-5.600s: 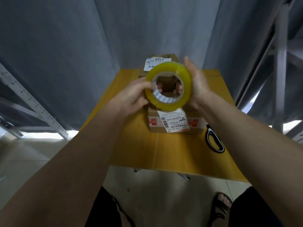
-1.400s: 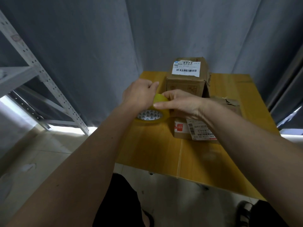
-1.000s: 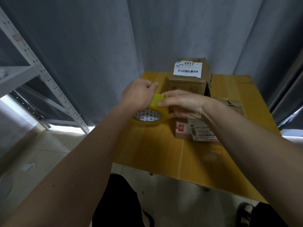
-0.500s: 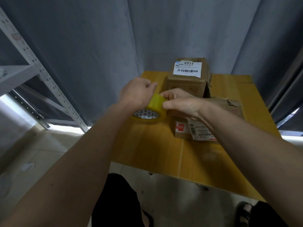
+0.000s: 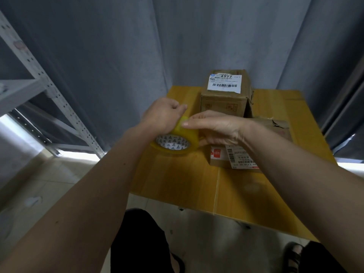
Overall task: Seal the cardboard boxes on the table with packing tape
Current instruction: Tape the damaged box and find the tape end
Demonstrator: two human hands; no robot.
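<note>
Tape (image 5: pixel 175 143) sits between my hands, left hand (image 5: pixel 162 115) gripping its rim, right hand (image 5: pixel 218 127) pinching its outer face, boxes (image 5: pixel 226 95) just right, beyond my right grip.

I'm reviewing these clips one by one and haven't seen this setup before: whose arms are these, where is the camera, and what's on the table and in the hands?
There is no machine here: a person wears a wide-angle camera on the head, looking down at their own bare arms. Both hands hold a yellow tape roll above a yellow wooden table. The left hand grips the roll's top; the right hand has fingers curled round its side with the thumb on the rim. On the table lie a tall box with a label reading 4977 and, nearer, a low flat box, partly hidden by the right arm.
</note>
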